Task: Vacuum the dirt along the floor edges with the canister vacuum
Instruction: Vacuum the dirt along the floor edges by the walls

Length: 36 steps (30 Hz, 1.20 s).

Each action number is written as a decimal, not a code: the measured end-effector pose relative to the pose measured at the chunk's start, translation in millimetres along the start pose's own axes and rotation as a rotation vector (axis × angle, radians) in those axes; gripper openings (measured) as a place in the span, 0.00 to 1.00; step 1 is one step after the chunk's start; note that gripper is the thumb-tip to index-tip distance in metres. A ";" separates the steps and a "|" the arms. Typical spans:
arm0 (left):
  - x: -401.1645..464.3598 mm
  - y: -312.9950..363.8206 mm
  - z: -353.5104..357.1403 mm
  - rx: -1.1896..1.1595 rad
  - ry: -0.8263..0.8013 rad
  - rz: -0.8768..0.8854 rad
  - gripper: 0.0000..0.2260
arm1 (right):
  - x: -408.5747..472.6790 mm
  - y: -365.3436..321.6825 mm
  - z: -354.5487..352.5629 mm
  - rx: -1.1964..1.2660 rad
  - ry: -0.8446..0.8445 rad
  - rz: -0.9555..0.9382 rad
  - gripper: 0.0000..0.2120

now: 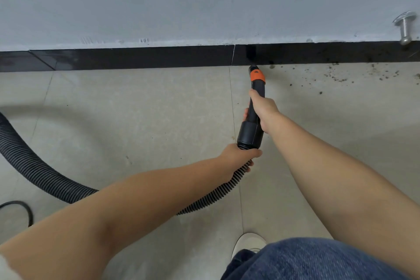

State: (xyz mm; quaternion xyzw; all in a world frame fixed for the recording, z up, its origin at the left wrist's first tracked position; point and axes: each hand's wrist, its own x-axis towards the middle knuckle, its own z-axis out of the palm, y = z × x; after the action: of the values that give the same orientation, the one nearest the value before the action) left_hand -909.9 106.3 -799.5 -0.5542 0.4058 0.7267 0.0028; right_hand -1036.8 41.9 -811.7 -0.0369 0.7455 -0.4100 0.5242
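Edge vacuuming: nozzle tip at the floor-to-skirting joint, dirt lying to its right.

The right hand [263, 109] wraps closed around the black wand [253, 116] behind its orange collar [258, 76], arm extended forward, which aims the nozzle tip [252, 68] down at the far edge of the floor [136, 109] where it meets the black skirting board [136, 58]. The left hand [238, 157] grips the corrugated hose [34, 166] just behind the wand cuff, forearm crossing from the left; this probably carries the hose weight and steadies the aim. Dirt specks [341, 77] lie scattered along the same edge, to the right of the tip, under a wall-mounted door stop [404, 27]. The canister itself is out of view.
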 end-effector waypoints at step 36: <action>-40.7 12.2 35.5 0.076 -0.263 -0.153 0.06 | -43.3 -9.0 -49.2 -0.115 -0.095 0.156 0.15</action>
State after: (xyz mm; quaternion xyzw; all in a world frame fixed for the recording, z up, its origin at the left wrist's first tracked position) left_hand -928.3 137.3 -757.5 -0.4833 0.3855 0.7748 0.1322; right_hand -1060.8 85.2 -767.8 -0.0281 0.7428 -0.3221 0.5863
